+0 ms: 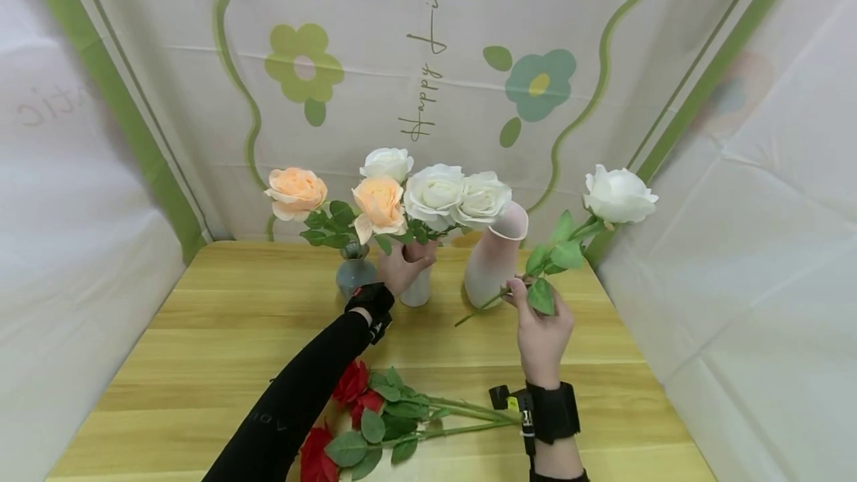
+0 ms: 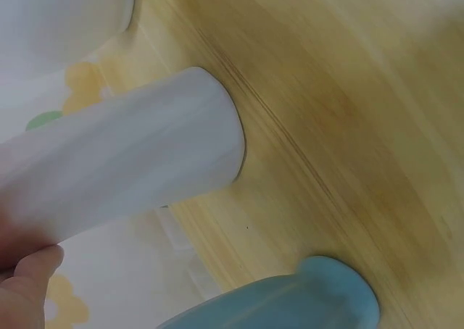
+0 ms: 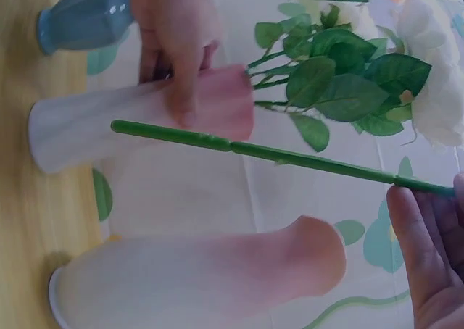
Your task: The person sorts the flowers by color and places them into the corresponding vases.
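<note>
My left hand (image 1: 399,268) grips the upper part of a slim white vase with a pink rim (image 2: 145,151), which stands upright on the table. White roses (image 1: 434,195) rise from it, their leafy stems (image 3: 272,75) inside its mouth. My right hand (image 1: 545,333) pinches the green stem (image 3: 290,157) of a single white rose (image 1: 619,195), held tilted with its bloom up to the right. The lower stem end passes in front of a larger pink-and-white vase (image 1: 489,270), whose mouth shows no flower. Just left of my left hand stands a blue vase (image 1: 353,276) with peach roses (image 1: 297,193) above it.
Several red roses (image 1: 351,385) lie on the wooden table (image 1: 201,348), near my left forearm, with their stems (image 1: 469,415) pointing toward my right wrist. A printed cloth (image 1: 375,43) hangs behind the vases. White sheets (image 1: 756,244) close off both sides.
</note>
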A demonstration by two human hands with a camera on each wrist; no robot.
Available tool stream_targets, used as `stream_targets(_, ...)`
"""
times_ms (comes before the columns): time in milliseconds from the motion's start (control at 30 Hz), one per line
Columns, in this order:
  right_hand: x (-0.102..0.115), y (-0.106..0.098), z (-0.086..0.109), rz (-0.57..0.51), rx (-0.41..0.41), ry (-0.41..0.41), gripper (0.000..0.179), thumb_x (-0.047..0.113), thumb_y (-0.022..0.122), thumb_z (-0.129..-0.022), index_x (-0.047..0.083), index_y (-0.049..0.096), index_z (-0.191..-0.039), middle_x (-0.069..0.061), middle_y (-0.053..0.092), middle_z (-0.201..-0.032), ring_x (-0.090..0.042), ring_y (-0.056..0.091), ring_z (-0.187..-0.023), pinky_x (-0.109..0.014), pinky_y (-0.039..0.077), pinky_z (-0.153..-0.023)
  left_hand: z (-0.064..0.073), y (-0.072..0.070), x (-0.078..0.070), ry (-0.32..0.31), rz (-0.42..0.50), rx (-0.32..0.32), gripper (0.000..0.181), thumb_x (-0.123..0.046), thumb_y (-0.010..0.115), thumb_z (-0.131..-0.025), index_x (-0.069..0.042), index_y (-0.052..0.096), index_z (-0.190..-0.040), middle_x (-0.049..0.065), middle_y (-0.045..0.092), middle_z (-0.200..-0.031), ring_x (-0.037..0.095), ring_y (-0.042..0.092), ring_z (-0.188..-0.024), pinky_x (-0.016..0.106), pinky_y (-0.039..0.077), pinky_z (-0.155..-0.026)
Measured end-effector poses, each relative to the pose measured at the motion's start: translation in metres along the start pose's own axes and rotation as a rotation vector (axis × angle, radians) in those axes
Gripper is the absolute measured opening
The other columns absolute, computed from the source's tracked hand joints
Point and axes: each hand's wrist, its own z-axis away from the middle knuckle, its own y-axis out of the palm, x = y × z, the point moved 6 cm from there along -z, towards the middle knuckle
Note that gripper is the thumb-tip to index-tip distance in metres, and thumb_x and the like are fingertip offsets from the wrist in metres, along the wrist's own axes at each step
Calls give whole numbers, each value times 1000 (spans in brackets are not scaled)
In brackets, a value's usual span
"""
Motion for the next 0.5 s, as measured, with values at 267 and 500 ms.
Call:
stream_targets(267,-12,2,-16,-94,-127,54,19,-3,70,-91,-18,63,-100,-31,63,-95,-42,65,-88,-43,60,-74,0,0,1,42,25,-15,78,-35,76,-89,-4,38,-149,22,49,-140,37,49,-126,48,43,-105)
stream_targets(500,-9,11,-26,-156,-169,40,26,-4,69,-91,-22,57,-104,-33,61,-96,-43,66,-89,-44,60,-75,-2,1,1,63,33,-16,80,-35,77,-88,-7,37,-151,19,43,-146,36,44,-131,47,40,-108)
